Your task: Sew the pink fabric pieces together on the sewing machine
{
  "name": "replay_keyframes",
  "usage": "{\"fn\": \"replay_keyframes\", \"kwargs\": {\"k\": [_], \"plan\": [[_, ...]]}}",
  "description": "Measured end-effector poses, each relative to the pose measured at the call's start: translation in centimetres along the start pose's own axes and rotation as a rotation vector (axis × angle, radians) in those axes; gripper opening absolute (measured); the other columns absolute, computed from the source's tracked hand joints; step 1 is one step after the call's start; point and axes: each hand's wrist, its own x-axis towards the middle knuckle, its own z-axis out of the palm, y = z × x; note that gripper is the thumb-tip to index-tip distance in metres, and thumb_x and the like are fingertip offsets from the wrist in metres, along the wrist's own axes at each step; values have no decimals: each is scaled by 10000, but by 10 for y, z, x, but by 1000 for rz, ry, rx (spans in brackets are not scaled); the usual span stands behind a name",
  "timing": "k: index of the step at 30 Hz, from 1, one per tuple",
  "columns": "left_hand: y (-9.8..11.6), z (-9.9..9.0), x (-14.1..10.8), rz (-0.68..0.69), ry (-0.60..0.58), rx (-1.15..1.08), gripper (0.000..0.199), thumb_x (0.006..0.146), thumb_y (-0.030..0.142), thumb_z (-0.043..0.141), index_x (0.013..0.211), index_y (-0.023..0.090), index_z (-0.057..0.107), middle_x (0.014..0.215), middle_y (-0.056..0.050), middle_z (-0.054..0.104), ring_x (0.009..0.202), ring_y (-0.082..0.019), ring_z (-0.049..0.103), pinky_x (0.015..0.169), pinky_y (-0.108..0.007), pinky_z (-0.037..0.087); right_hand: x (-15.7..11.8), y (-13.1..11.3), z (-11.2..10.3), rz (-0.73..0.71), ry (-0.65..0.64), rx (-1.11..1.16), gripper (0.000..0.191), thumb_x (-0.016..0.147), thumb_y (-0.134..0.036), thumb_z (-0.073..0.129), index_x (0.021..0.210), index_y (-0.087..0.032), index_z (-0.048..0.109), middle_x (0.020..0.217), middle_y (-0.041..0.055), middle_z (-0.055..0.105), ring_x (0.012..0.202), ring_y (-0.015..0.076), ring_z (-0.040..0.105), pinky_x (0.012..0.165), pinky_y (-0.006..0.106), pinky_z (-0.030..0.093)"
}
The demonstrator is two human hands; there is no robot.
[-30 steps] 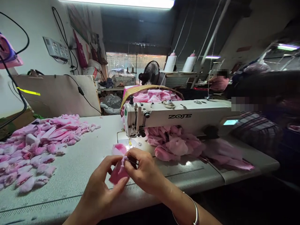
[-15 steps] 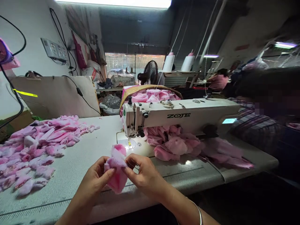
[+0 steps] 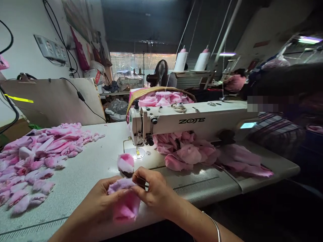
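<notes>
The sewing machine reads "ZOJE" in dark letters on its white arm. Along the front edge of the bench, a printed ruler scale shows 150, 200 and 250.

A fuzzy pink fabric piece, paler along its upper edge, hangs between the left hand and right hand, its lower part blurred; a slim metal tool shows between the right fingers

Both hands, left and right, pinch a fuzzy pink piece over the table's front edge. Just beyond sits a small pink scrap, near the sewing machine's needle. A pink heap lies well to the left.
</notes>
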Motion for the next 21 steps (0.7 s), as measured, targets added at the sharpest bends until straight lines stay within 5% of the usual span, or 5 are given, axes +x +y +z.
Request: {"fn": "replay_keyframes", "kwargs": {"k": [4, 7, 10, 15, 21], "plan": [[12, -18, 8, 43, 176, 34, 263, 738, 419, 700, 775, 159, 700, 712, -19, 605, 656, -138, 520, 607, -205, 400, 4, 18, -12, -31, -42, -44, 115, 889, -298, 550, 870, -197, 602, 732, -14, 620, 627, 111, 536, 573, 222, 389], [26, -29, 24, 362, 401, 297, 184, 739, 365, 703, 781, 185, 709, 797, -33, 609, 743, -165, 535, 651, -217, 404, 16, 31, -21, -51, -69, -316, 158, 875, -199, 533, 1002, -214, 625, 940, 30, 653, 756, 142, 591, 631, 240, 414], [32, -31, 48, 719, 565, 816, 92, 780, 242, 657, 854, 238, 711, 912, -40, 615, 862, -199, 550, 767, -269, 408, 31, 39, -24, -132, -167, -586, 374, 807, -120, 541, 1157, -249, 564, 1159, 53, 593, 785, 162, 609, 630, 266, 424], [2, -24, 81, 883, 236, 1455, 209, 857, 134, 520, 992, 219, 654, 940, -71, 622, 889, -226, 561, 868, -393, 410, 41, 44, -16, -262, -336, -785, 288, 803, -54, 477, 1048, -170, 574, 1025, 75, 641, 688, 186, 611, 542, 284, 396], [-31, -30, 87, 763, 139, 1417, 149, 888, 171, 488, 964, 216, 607, 917, -41, 610, 870, -202, 553, 809, -368, 447, 35, 42, -20, -203, -300, -718, 315, 748, -25, 516, 1015, -187, 554, 1021, 76, 630, 642, 181, 607, 478, 269, 342]]}}
